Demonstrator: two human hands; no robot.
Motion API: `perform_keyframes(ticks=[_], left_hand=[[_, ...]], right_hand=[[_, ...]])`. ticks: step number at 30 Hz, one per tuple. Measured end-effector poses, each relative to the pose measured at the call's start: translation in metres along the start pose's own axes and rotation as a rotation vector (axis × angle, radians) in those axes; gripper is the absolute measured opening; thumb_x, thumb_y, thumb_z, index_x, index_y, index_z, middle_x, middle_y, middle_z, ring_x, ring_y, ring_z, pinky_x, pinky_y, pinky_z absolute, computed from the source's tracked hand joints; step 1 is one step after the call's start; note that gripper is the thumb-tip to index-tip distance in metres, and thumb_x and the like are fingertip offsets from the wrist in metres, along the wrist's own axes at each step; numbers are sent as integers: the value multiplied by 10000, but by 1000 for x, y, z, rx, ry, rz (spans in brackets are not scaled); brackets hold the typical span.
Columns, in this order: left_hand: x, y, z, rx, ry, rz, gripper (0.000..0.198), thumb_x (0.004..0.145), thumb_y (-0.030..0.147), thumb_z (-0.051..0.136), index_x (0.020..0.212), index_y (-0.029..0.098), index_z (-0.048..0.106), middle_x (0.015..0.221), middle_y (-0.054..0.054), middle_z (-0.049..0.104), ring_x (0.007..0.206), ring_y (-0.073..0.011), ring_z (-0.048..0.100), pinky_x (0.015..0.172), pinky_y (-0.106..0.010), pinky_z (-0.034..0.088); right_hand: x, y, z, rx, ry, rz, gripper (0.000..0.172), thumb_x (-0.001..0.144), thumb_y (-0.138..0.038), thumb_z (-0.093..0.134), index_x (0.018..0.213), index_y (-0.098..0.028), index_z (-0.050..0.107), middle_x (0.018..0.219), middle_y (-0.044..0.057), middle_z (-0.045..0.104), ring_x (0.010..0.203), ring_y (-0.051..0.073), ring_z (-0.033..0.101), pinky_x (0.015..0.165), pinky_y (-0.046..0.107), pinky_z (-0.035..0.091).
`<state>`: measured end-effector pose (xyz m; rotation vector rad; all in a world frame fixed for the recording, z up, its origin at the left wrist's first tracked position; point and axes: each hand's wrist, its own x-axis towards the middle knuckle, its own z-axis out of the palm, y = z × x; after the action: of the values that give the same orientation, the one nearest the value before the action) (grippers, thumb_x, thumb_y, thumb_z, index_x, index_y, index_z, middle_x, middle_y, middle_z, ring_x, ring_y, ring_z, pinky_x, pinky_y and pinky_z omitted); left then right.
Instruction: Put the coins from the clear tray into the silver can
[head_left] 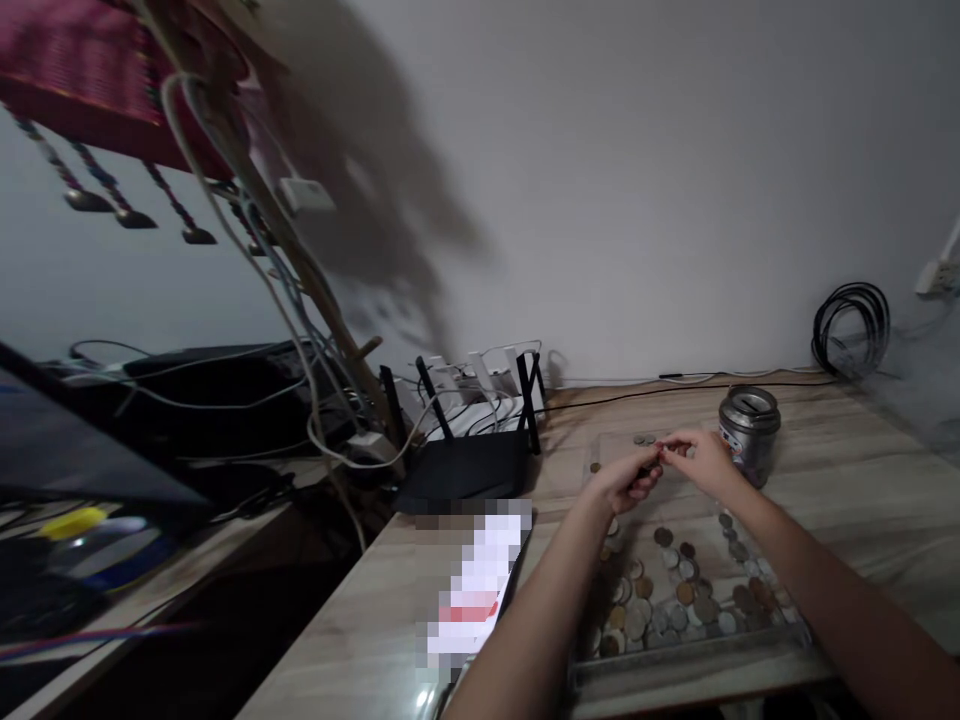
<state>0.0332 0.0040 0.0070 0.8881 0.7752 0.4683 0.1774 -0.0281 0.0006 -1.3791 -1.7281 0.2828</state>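
My left hand (628,482) and my right hand (699,462) meet above the far part of a clear plastic tray (690,645). The left fingers curl inward, while the right thumb and fingers pinch together against the left fingertips. A spot of red shows where they meet; anything small held there is too hidden to name. Many loose coins (684,593) of silver, brass and dark tones lie in the near part of the tray. A few coins (643,440) lie just beyond my hands. Close by on the right stands a grey, can-shaped coin bank (750,425) with a slotted lid.
A black router (465,465) with raised antennas sits to the left, with white devices and cables behind it. A lit, blurred-out screen (480,590) is beside my left forearm. A coil of black cable (851,328) leans against the wall. The desk's left edge drops to darkness.
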Motion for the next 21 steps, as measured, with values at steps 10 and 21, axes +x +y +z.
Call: perform_keyframes(ticks=[10, 21], left_hand=[[8, -4, -7, -80, 94, 98, 187, 718, 29, 429, 854, 91, 542, 600, -17, 536, 386, -23, 383, 319, -112, 174], [9, -5, -6, 53, 47, 182, 92, 743, 179, 555, 678, 116, 536, 569, 4, 552, 338, 11, 292, 321, -129, 87]], right_hand=[[13, 42, -109, -481, 439, 321, 168, 629, -339, 575, 691, -221, 677, 663, 36, 639, 575, 158, 520, 492, 250, 311], [1, 13, -63, -442, 589, -185, 228, 769, -227, 443, 870, -179, 642, 842, 75, 639, 820, 187, 532, 770, 323, 391]])
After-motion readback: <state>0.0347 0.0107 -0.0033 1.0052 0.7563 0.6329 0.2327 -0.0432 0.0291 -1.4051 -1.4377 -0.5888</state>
